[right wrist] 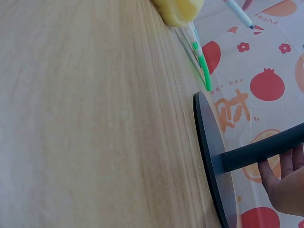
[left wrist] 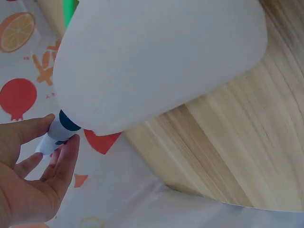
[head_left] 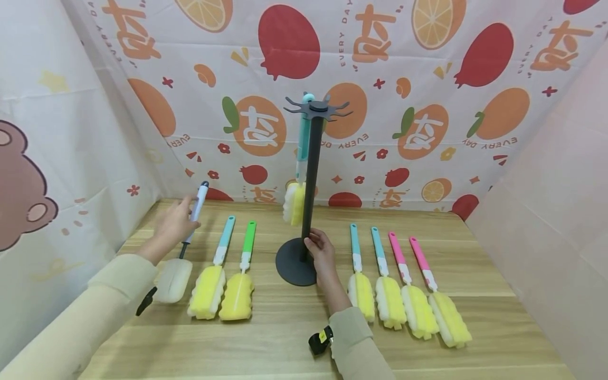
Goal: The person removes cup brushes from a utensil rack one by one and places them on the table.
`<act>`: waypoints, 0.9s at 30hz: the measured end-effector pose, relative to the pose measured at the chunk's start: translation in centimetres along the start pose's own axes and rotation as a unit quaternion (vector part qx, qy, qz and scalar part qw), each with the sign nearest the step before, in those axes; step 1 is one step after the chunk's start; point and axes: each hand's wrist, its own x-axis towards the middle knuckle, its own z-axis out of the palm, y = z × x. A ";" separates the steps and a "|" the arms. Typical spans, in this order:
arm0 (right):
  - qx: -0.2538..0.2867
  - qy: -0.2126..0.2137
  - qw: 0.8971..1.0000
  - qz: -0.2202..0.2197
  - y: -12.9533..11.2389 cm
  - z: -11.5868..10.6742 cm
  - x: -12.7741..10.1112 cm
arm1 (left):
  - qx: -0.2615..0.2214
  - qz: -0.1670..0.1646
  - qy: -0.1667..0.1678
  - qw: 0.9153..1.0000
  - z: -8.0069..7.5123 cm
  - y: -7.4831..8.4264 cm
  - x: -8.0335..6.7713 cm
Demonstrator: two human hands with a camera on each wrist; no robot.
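At the left of the head view, my left hand grips the lavender handle of a sponge brush. Its flat white head fills much of the left wrist view and points back toward my forearm, slanting down. My right hand holds the lower pole of a black stand, fingers against the pole just above the round base. From one of the hooks on top hangs a turquoise-handled sponge brush, its yellow-and-white head partly behind the pole.
Left of the stand lie a blue-handled brush and a green-handled brush. To its right, two blue-handled brushes and two pink-handled brushes lie in a row on the wooden table. A fruit-print cloth hangs behind.
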 end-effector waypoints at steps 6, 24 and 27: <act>0.000 0.000 1.000 -0.009 -1.3 0.2 -0.9 | 0.031 0.000 -0.017 0.999 1.0 0.1 0.6; -0.018 -0.004 1.000 -0.013 -1.3 0.2 -1.1 | 0.057 -0.014 -0.095 0.994 3.5 -0.8 0.6; -0.020 -0.004 1.000 -0.013 -1.3 0.2 -1.2 | 0.067 -0.010 -0.110 0.992 4.0 -0.9 0.6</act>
